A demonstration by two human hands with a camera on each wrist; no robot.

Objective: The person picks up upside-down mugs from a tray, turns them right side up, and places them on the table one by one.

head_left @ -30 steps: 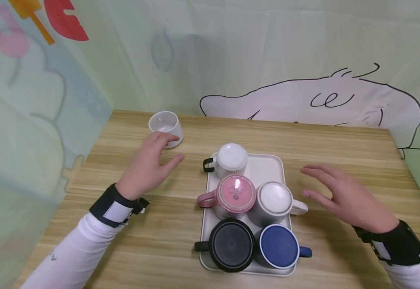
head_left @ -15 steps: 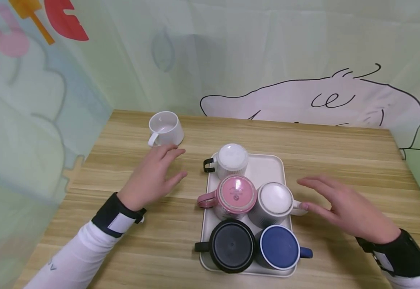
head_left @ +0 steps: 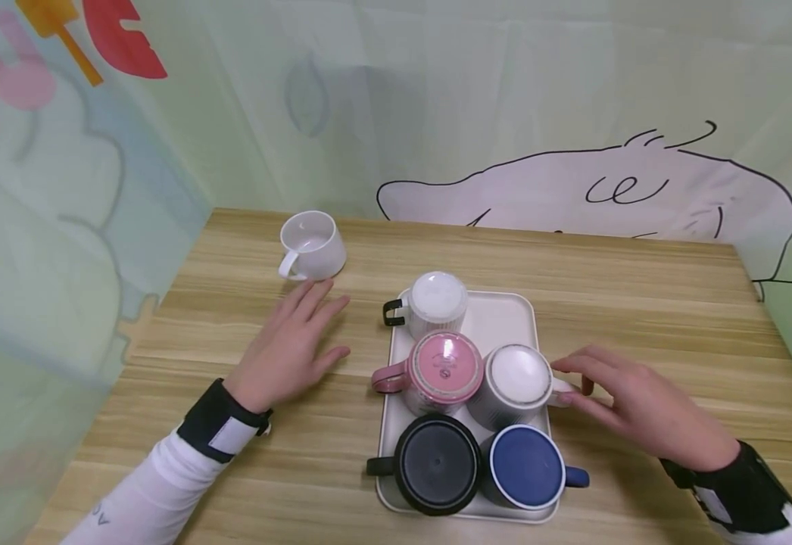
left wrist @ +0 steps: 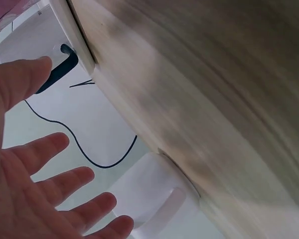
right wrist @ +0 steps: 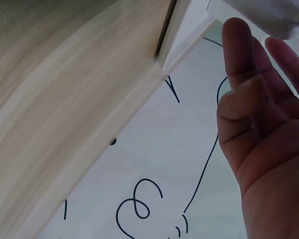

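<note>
Right hand has reached mug handle; grip cannot be confirmed. Left hand, spread, holding nothing, has drawn back from cup; work apparently shifts to tray.

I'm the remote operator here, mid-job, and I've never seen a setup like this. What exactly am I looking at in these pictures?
No machine here: you see a person's left hand and right hand, both bare. One camera is worn on the head, looking forward and down; each wrist carries another, watching that hand's work.

On the wooden table lies a pale tray bearing five mugs: black-handled white mug, pink mug, white-handled mug, black mug and blue mug. An upright white mug stands off the tray.

The left hand is open near that upright one, holding nothing. The right hand is at the white-handled mug's handle; whether it grips is hard to tell.
</note>
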